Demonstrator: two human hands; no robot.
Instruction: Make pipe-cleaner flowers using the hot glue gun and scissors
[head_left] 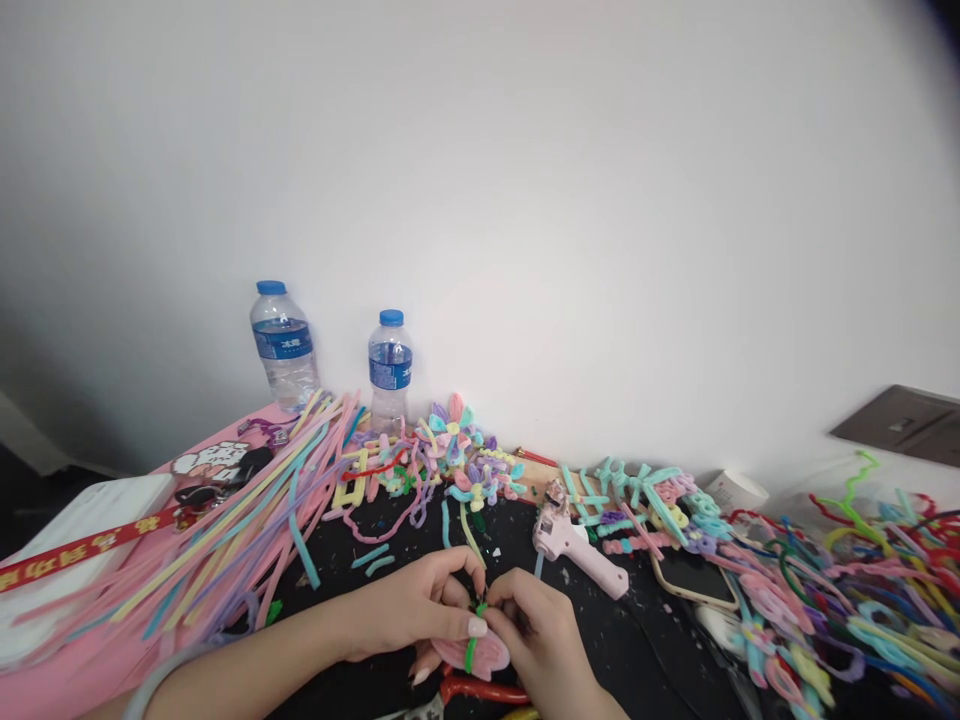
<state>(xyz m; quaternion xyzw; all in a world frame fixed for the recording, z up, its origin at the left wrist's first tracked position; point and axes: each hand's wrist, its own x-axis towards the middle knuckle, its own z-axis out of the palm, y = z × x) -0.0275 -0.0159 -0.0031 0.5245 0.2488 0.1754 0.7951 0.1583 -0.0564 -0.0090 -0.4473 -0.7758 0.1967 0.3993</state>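
A flat pink piece of pipe cleaners (pixel 495 652), shaped like a petal or fish, has a green pipe cleaner (pixel 470 655) wrapped across its middle. My left hand (pixel 420 605) pinches it from the left, thumb lying near the green band. Fingers closed, my right hand (pixel 540 625) grips the green pipe cleaner's upper end, close to the left fingertips. Just below both hands lie red-handled pliers or scissors (pixel 484 690), partly covered. A pink hot glue gun (pixel 581 550) rests a little beyond my right hand.
Loose pastel pipe cleaners (pixel 225 540) spread over the left side. Two water bottles (pixel 282 345) stand against the wall. Pipe-cleaner flowers (pixel 454 430) lie at the back. On the right are a phone (pixel 697 580), a paper cup (pixel 739 490) and tangled colourful pipe cleaners (pixel 885 600).
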